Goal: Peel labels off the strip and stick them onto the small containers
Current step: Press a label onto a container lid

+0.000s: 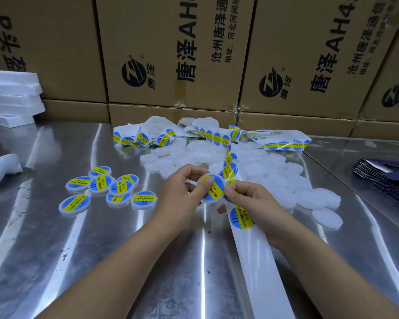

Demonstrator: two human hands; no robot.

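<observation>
Head view: left hand (182, 192) and right hand (253, 203) pinch one labelled container (213, 192); labelled pile (121, 187) at nine o'clock on bench (55, 249).

Bright, cool-white light from overhead, fairly even. Steel table (55, 238) throws long glare streaks running near to far, esp. left & centre. Shadows weak, soft-edged. Centre is sharp; the plain white containers (274, 180) are nearly blown out, edges hard to tell apart. Wide-angle distortion: cardboard boxes (171, 54) lean & bow toward the far corners. Foam stack (12, 95) at far left is soft, overexposed.
</observation>
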